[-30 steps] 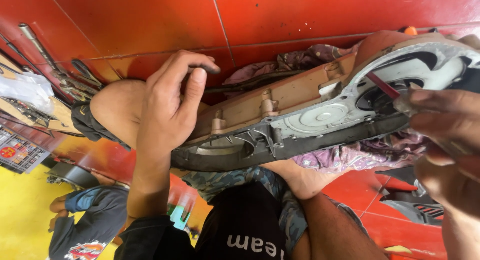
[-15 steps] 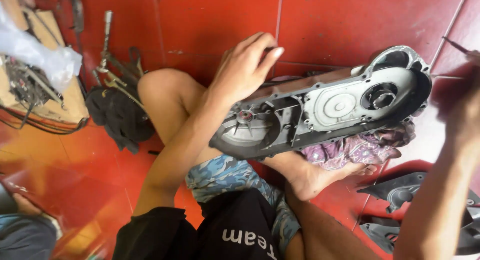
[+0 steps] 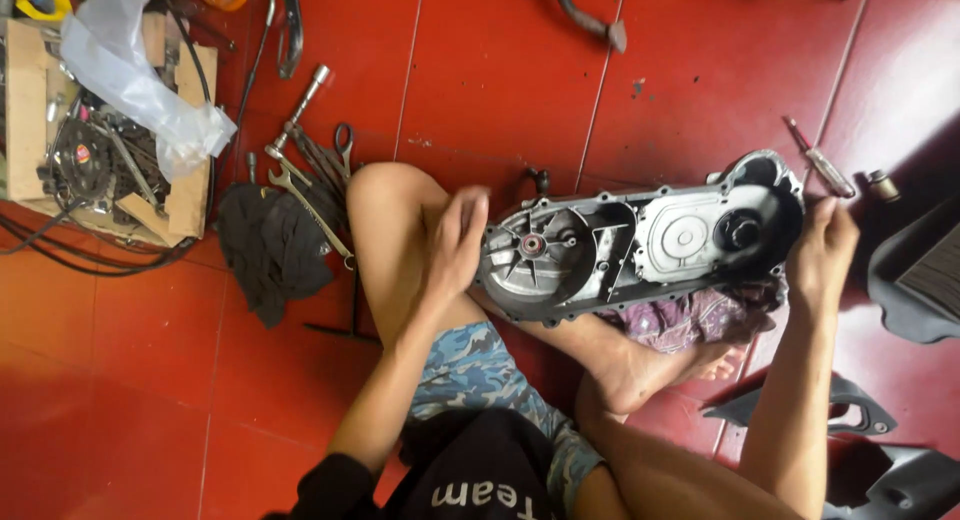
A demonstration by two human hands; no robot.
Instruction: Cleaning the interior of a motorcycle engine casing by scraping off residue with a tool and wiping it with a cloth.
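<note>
engine cover [image 3: 640,245], left hand [image 3: 455,245], right hand [image 3: 822,255] gripping ends

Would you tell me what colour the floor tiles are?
Red, glossy floor tiles, clearest in the head view.

The long grey cast-metal engine cover [image 3: 640,245] looked matt and grimy; the red tiled floor [image 3: 500,70] shone glossy.

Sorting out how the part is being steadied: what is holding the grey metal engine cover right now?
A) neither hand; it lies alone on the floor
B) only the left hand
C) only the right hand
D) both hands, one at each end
D: the left hand grips one end of the grey metal engine cover and the right hand holds the other end.
</note>
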